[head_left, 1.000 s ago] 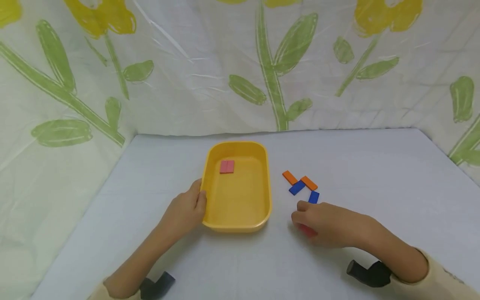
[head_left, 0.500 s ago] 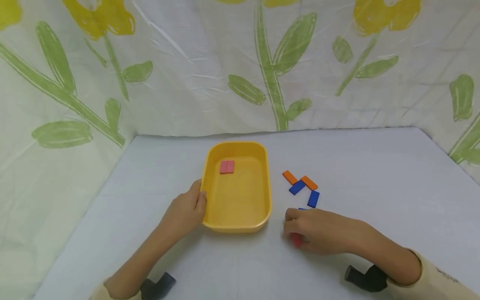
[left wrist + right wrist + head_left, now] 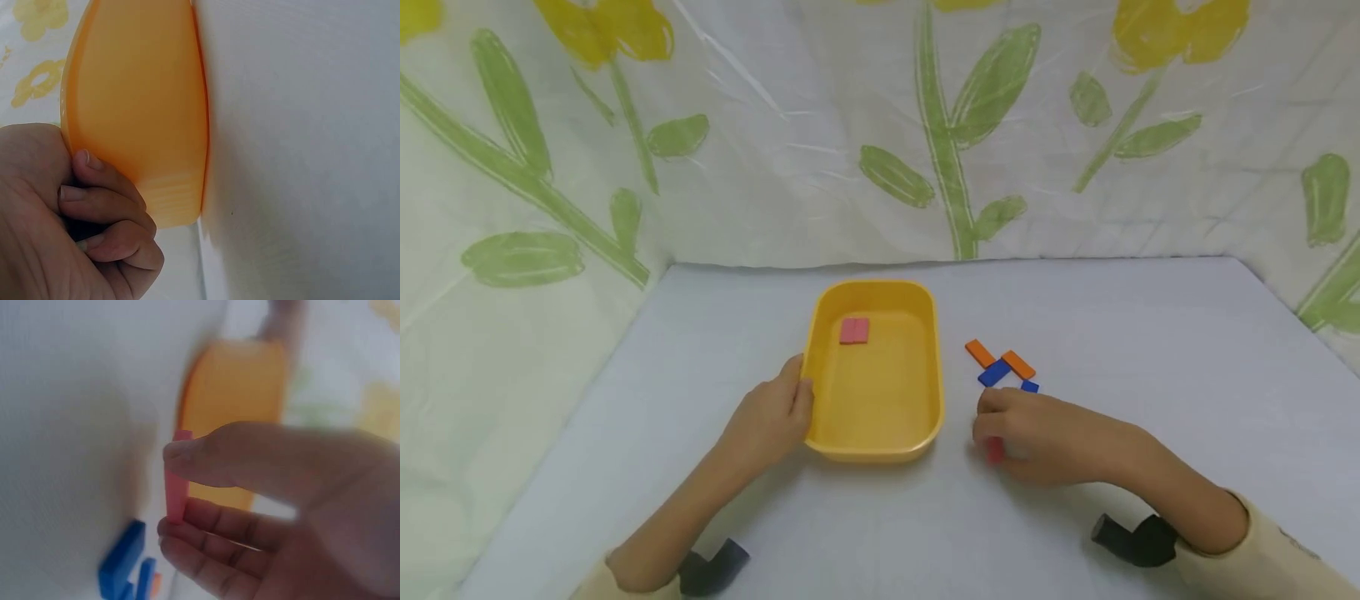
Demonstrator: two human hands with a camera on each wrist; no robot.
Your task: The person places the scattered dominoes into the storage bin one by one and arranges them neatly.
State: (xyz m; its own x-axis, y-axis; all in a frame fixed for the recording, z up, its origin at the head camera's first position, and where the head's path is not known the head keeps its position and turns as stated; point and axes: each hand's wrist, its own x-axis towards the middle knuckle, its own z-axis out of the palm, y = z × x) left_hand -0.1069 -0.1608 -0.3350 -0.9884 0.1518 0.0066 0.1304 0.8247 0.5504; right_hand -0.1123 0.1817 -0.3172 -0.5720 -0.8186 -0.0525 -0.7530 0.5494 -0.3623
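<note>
My left hand (image 3: 771,408) grips the left rim of a yellow plastic tray (image 3: 880,392), thumb over the edge; in the left wrist view its fingers (image 3: 109,205) curl against the tray's outer wall. Two pink tiles (image 3: 854,331) lie side by side inside, near the far left corner. To the right of the tray, my right hand (image 3: 1052,437) pinches another pink tile (image 3: 177,487) between thumb and fingertips. That tile stands on end in the right wrist view and appears just off the table. The hand partly covers a blue tile (image 3: 1030,386).
Beyond my right hand lie two orange tiles (image 3: 1018,365) and a blue tile (image 3: 995,372), close together. A thicker-looking blue tile (image 3: 122,561) shows below my fingers in the right wrist view. A flower-painted sheet (image 3: 775,200) hangs behind the white table (image 3: 1150,350).
My right hand shifted left and nearer to me with the pink tile, then moved back a little away from me, covering more of the blue tiles. My left hand and the tray stayed put.
</note>
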